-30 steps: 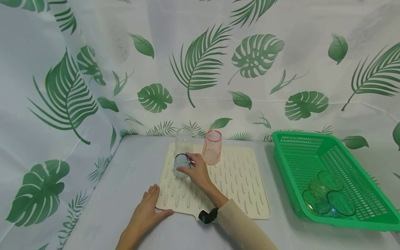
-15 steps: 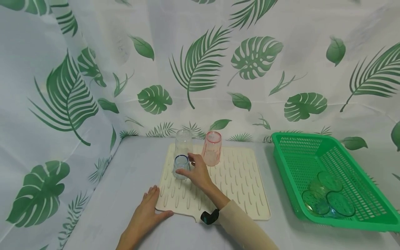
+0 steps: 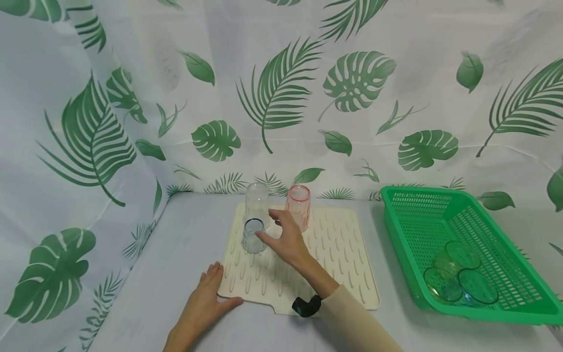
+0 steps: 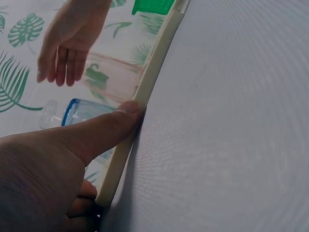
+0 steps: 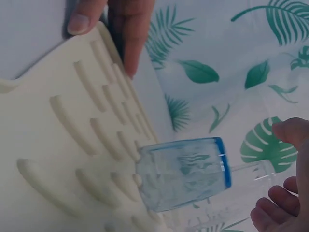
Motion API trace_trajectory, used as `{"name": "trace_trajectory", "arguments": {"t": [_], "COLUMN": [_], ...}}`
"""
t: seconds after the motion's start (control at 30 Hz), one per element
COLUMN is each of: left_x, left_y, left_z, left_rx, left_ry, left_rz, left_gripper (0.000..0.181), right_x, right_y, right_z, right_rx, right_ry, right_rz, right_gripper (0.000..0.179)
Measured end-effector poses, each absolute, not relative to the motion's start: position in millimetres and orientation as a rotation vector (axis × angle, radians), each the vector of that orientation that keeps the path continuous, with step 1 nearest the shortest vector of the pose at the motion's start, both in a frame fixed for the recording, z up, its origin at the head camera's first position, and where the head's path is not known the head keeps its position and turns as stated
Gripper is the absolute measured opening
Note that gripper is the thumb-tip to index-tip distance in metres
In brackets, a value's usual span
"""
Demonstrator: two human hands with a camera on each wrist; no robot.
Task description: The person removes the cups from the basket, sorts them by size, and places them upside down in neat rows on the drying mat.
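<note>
A small glass with a blue rim (image 3: 253, 240) stands upright on the cream drying mat (image 3: 330, 264), towards its left side. My right hand (image 3: 290, 240) hovers just right of this glass, thumb and fingers spread and nothing between them. In the right wrist view a gap shows between the glass and the fingers. My left hand (image 3: 200, 305) rests at the mat's front left corner, its thumb (image 4: 104, 130) lying straight on the front edge and its fingers along the left edge. Behind the blue-rimmed glass stands a taller clear glass (image 3: 256, 198); a red-rimmed glass (image 3: 299, 208) stands to the right of that.
A green plastic basket (image 3: 398, 254) sits right of the mat. Inside its near end are a yellowish glass (image 3: 443, 284), a bluish glass (image 3: 478, 287) and another yellowish glass (image 3: 464, 255). A leaf-printed curtain (image 3: 272, 98) hangs close behind the mat and along the left.
My right hand has let go of the blue-rimmed glass and drawn back to the right, its fingers parting. The glass stays standing on the mat. My left hand has kept its place.
</note>
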State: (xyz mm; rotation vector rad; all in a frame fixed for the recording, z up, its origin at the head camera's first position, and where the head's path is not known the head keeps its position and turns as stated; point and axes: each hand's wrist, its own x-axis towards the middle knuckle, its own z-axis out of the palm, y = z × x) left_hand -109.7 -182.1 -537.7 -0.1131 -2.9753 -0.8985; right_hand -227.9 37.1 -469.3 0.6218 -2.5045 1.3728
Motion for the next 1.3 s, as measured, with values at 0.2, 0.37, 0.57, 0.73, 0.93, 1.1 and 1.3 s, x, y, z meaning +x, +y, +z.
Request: {"name": "trace_trajectory", "arguments": {"t": [0.2, 0.37, 0.57, 0.73, 0.93, 1.1, 1.3], "left_x": [-110, -111, -111, -111, -111, -111, -111], "left_y": [-181, -180, -179, -179, -181, -180, -180], "left_z": [-538, -537, -536, -537, -538, -538, -537], "left_rx": [-0.102, -0.087, -0.108, -0.097, -0.083, -0.107, -0.112], "left_ry": [-2.992, -2.998, -2.977, -2.973, -2.961, -2.979, -2.977], "left_rz": [-0.888, -0.895, -0.891, -0.918, -0.950, -0.924, -0.904], "left_gripper": [0.101, 0.103, 0.102, 0.104, 0.105, 0.104, 0.103], "right_x": [-217, -210, -202, -197, -197, -193, -187], "right_y": [54, 69, 88, 105, 127, 146, 169], "right_z": [-456, -450, -444, -437, -425, -415, -408], "right_rx": [0.667, 0.682, 0.666, 0.669, 0.645, 0.587, 0.546], "right_ry": [-2.478, -2.434, -2.416, -2.364, -2.304, -2.297, -2.267], "right_rz": [1.338, 1.267, 1.154, 1.103, 1.044, 1.021, 0.979], "right_gripper": [0.052, 0.048, 0.049, 0.049, 0.048, 0.049, 0.053]}}
